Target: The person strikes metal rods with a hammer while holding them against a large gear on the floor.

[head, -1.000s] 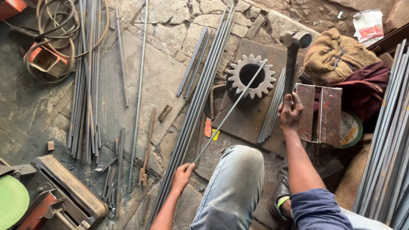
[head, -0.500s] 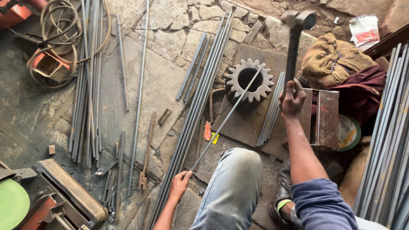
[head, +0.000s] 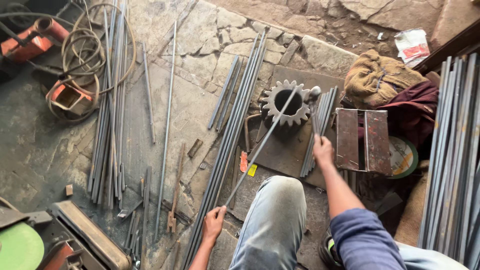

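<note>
My left hand (head: 214, 223) grips the near end of a thin steel rod (head: 260, 148) that slants up to a large toothed gear (head: 286, 104). The rod's far end lies across the gear's rim. My right hand (head: 322, 150) is closed on the handle of a hammer (head: 314, 95), whose head is down at the rod's tip on the gear. The gear sits on a flat steel plate (head: 283, 155) on the stone floor. My knee in grey trousers (head: 274, 220) is between both arms.
A long bundle of rods (head: 229, 145) lies left of the plate, more rods (head: 107, 125) further left. Coiled wire (head: 85, 55), an orange tool (head: 30, 40), a green-disc machine (head: 30, 240), rusty channel pieces (head: 362, 140), cloth sacks (head: 380, 75) and upright rods (head: 455, 150) surround me.
The hammer was raised high above the gear and has swung down onto the rod's tip at the gear. My left hand kept its hold on the rod.
</note>
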